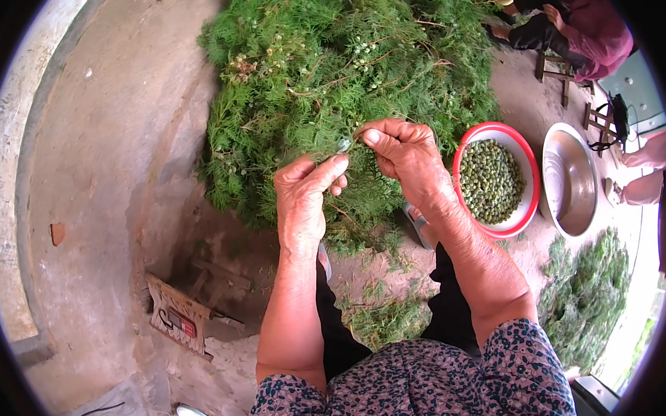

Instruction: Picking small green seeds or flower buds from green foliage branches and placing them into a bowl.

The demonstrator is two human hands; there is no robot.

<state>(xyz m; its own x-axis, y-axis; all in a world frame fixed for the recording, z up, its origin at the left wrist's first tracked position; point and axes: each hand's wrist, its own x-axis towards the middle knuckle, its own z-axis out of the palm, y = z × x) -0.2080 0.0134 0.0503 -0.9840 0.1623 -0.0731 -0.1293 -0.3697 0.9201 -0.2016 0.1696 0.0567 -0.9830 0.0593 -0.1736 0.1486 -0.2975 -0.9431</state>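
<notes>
My left hand [308, 193] pinches a small sprig by the thumb and forefinger, partly hidden by the fingers. A pale blue-green seed cone [344, 145] shows just above that thumb. To its right, my right hand [408, 155] grips a thin brown twig [356, 137] between thumb and forefinger. Both hands are above a large heap of cut arborvitae-like branches [295, 56], green and scaly, with pale cones among them. Beside my right forearm stands a red-rimmed white basin [528, 214], partly filled with loose green cones [491, 181].
A metal basin [571, 185] adjoins the red-rimmed one. Another person [591, 41] sits at the upper right, near a wooden stool [601, 122]. More greenery [582, 297] lies at right. A low stool [178, 315] bearing a red device stands by the wall, lower left.
</notes>
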